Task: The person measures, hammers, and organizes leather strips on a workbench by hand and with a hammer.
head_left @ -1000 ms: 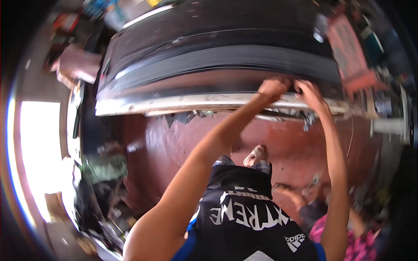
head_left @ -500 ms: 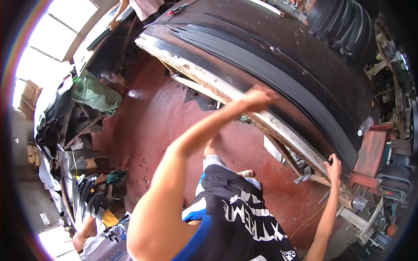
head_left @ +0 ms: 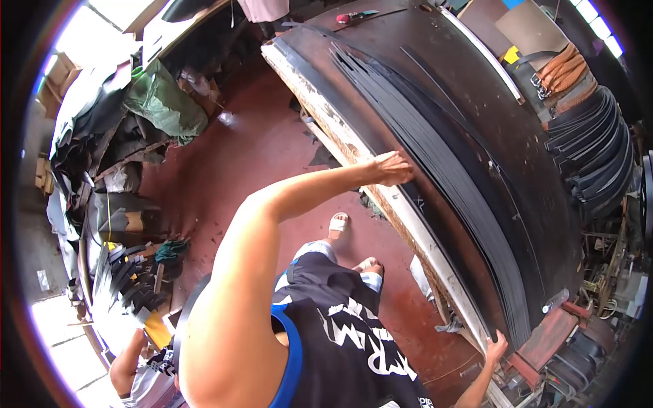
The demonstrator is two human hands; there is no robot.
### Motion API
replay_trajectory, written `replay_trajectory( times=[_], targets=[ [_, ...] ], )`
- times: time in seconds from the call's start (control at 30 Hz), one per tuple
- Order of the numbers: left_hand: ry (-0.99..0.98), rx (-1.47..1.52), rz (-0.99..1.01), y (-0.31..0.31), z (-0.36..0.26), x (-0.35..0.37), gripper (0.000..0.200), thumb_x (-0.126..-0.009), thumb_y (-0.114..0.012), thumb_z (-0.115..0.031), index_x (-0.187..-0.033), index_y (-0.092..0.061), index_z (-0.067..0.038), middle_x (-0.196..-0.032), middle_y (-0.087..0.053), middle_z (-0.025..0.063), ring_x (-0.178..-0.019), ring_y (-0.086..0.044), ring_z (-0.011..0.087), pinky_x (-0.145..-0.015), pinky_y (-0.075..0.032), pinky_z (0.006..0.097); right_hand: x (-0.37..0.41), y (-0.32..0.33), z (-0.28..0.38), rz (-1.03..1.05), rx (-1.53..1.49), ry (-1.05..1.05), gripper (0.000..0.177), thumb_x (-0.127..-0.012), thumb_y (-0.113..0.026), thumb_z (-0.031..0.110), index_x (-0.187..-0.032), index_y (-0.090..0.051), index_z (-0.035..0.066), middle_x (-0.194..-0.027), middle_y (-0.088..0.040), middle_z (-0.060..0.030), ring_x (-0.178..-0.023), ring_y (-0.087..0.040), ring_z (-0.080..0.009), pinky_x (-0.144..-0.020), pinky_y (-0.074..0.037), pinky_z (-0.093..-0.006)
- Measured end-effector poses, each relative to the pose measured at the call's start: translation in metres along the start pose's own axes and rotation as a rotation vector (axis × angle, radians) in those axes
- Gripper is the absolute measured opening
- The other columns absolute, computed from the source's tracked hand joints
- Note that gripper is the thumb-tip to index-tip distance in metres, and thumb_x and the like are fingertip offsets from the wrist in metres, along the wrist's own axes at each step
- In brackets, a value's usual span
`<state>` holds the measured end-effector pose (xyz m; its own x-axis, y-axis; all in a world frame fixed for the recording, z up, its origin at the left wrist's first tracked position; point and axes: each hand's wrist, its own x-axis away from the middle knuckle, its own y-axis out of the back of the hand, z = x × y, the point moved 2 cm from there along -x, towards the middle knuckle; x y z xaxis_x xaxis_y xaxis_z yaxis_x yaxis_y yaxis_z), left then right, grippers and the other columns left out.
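Observation:
A long black strip [head_left: 435, 234] lies along the pale, worn edge [head_left: 354, 146] of a dark worktable [head_left: 469, 88]. Over this edge, near its middle, my left hand [head_left: 393, 168] is closed with the fingers curled down; what they grip is hidden. Farther along, at the table's near right corner, my right hand [head_left: 496, 345] is closed at the end of the black strip, thumb up. Beside the strip, a thick bundle of thin dark strips [head_left: 456, 197] runs the length of the table in a curve.
Coiled black bands [head_left: 588, 146] and an orange rope bundle [head_left: 561, 71] are at the right. A red wooden stand [head_left: 544, 340] adjoins the table's near corner. At left are a green sack [head_left: 163, 102] and scrap piles. A co-worker's arm [head_left: 126, 364] shows at lower left.
The view has turned, so the table stands steeper and more shows at its right. My left hand, blurred before, is now sharp over the edge. My right hand remains at the table's corner.

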<state>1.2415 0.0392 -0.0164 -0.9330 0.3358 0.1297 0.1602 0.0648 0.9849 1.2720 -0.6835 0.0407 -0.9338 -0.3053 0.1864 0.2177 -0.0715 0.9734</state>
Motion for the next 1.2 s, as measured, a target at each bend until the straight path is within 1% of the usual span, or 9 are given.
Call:
replay_trajectory(
  times=[0.13, 0.2, 0.27, 0.4, 0.53, 0.8, 0.93, 1.0, 1.2],
  targets=[
    [0.035, -0.103, -0.001, 0.025, 0.046, 0.042, 0.040, -0.077, -0.069, -0.018, -0.116, -0.060, -0.011, -0.114, -0.058, 0.0050, -0.107, -0.058, 0.0232, -0.097, -0.042, 0.0448, -0.001, -0.006, -0.003, 0.018, -0.032, -0.052, 0.050, -0.062, -0.074, -0.008, -0.111, -0.064, -0.004, -0.106, -0.064, -0.0237, -0.100, -0.061, -0.0406, -0.089, -0.048, -0.0429],
    [0.149, -0.126, 0.244, 0.032, 0.096, 0.058, 0.057, -0.070, -0.075, -0.016, -0.123, -0.056, -0.014, -0.119, -0.054, 0.0035, -0.112, -0.055, 0.0209, -0.105, -0.033, 0.0488, 0.000, -0.001, 0.003, 0.037, -0.055, -0.103, 0.051, -0.062, -0.074, -0.010, -0.111, -0.064, -0.004, -0.106, -0.064, -0.0236, -0.100, -0.061, -0.0406, -0.089, -0.048, -0.0425],
    [0.268, -0.196, 0.154, 0.038, 0.138, 0.089, 0.058, -0.068, -0.076, -0.013, -0.122, -0.056, -0.015, -0.117, -0.055, 0.0029, -0.114, -0.054, 0.0190, -0.106, -0.030, 0.0499, 0.000, 0.002, 0.009, 0.028, -0.056, -0.093, 0.051, -0.062, -0.075, -0.009, -0.112, -0.065, -0.004, -0.108, -0.065, -0.0224, -0.101, -0.061, -0.0395, -0.091, -0.048, -0.0414],
    [0.122, -0.274, -0.125, 0.018, 0.212, 0.121, 0.038, -0.076, -0.070, -0.018, -0.112, -0.058, -0.013, -0.107, -0.057, 0.0039, -0.103, -0.058, 0.0214, -0.095, -0.038, 0.0506, 0.000, 0.000, 0.010, 0.029, -0.103, -0.112, 0.049, -0.063, -0.073, -0.011, -0.112, -0.063, -0.008, -0.107, -0.064, -0.0241, -0.101, -0.061, -0.0403, -0.090, -0.048, -0.0415],
    [0.173, -0.186, 0.097, 0.024, 0.218, 0.106, 0.020, -0.080, -0.064, -0.017, -0.098, -0.061, -0.011, -0.099, -0.060, 0.0038, -0.098, -0.059, 0.0222, -0.093, -0.042, 0.0380, 0.001, -0.001, 0.006, 0.051, -0.070, -0.104, 0.052, -0.062, -0.073, -0.011, -0.112, -0.063, -0.008, -0.107, -0.063, -0.0254, -0.100, -0.060, -0.0421, -0.087, -0.047, -0.0436],
    [0.199, -0.190, 0.024, 0.041, 0.229, 0.124, 0.039, -0.074, -0.067, -0.009, -0.112, -0.056, -0.010, -0.109, -0.057, 0.0053, -0.108, -0.056, 0.0198, -0.100, -0.037, 0.0433, 0.001, -0.005, 0.013, 0.068, 0.008, -0.146, 0.055, -0.063, -0.072, -0.012, -0.116, -0.060, -0.005, -0.111, -0.061, -0.0243, -0.104, -0.059, -0.0418, -0.090, -0.046, -0.0435],
    [0.057, -0.248, 0.015, 0.026, 0.249, 0.123, 0.031, -0.079, -0.061, -0.015, -0.110, -0.060, -0.014, -0.105, -0.059, 0.0015, -0.108, -0.058, 0.0167, -0.101, -0.036, 0.0436, -0.012, -0.008, 0.039, 0.116, 0.130, -0.205, 0.059, -0.063, -0.069, -0.012, -0.120, -0.055, -0.002, -0.119, -0.057, -0.0229, -0.111, -0.054, -0.0424, -0.095, -0.044, -0.0450],
    [0.067, -0.247, 0.172, 0.026, 0.249, 0.118, 0.036, -0.080, -0.060, -0.014, -0.116, -0.059, -0.014, -0.116, -0.059, 0.0023, -0.114, -0.056, 0.0151, -0.106, -0.031, 0.0427, -0.026, 0.012, 0.099, 0.135, 0.211, -0.221, 0.056, -0.063, -0.067, -0.010, -0.118, -0.056, -0.002, -0.118, -0.058, -0.0223, -0.113, -0.053, -0.0420, -0.098, -0.043, -0.0447],
    [0.022, -0.275, -0.035, 0.017, 0.247, 0.113, 0.021, -0.083, -0.058, -0.023, -0.103, -0.063, -0.020, -0.115, -0.060, -0.0031, -0.097, -0.062, 0.0127, -0.094, -0.038, 0.0374, -0.126, 0.029, 0.491, -0.146, -0.373, 0.226, 0.040, -0.080, -0.072, 0.007, -0.118, -0.062, 0.001, -0.114, -0.063, -0.0197, -0.107, -0.060, -0.0358, -0.092, -0.048, -0.0414]
  ],
)
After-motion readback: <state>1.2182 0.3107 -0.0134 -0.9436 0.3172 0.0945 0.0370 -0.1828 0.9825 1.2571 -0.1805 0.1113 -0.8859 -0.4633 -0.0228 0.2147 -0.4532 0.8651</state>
